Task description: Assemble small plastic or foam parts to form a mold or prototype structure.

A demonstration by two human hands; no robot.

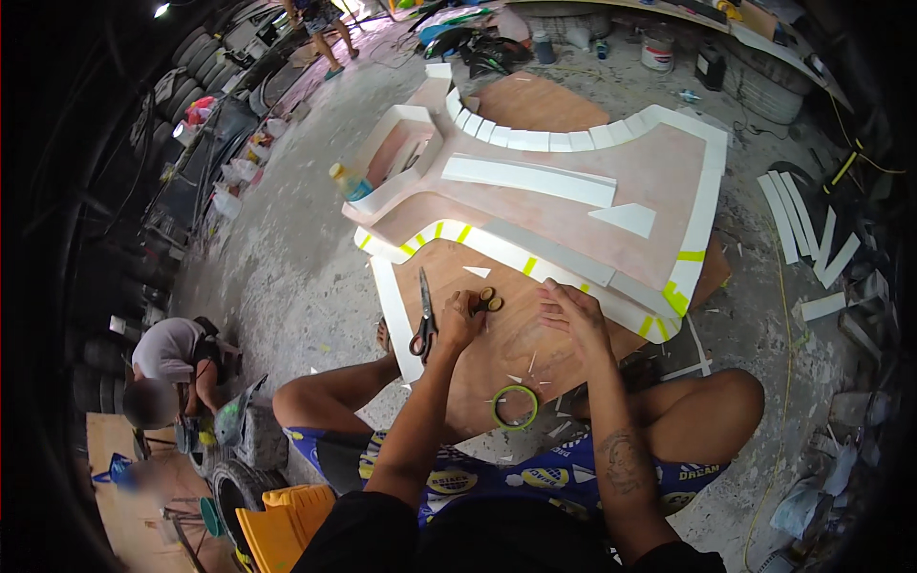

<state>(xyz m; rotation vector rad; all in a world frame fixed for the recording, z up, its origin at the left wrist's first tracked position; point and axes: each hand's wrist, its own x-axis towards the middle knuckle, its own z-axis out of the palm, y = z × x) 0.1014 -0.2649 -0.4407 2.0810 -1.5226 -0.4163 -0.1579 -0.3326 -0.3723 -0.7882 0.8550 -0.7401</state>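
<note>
My left hand (462,323) is closed around a small pair of scissors (490,299); its dark, tan-lined finger loops stick out past the fingers and the blades are hidden. My right hand (575,312) hovers at the near edge of the large panel (544,205), fingers extended and slightly apart, with nothing visible in it. Larger dark-handled scissors (424,320) lie just left of my left hand. White strips edge the pinkish panel, and short yellow-green tape pieces (530,265) cross its near border. A roll of green tape (516,408) rests on the brown board (463,392) near my lap.
A bottle (351,181) stands at the panel's left. Loose white strips (791,220) lie on the concrete floor at right. An orange plastic object (287,525) and a tyre (239,492) are at lower left, near a crouching person (177,353). Another person (325,29) stands far back.
</note>
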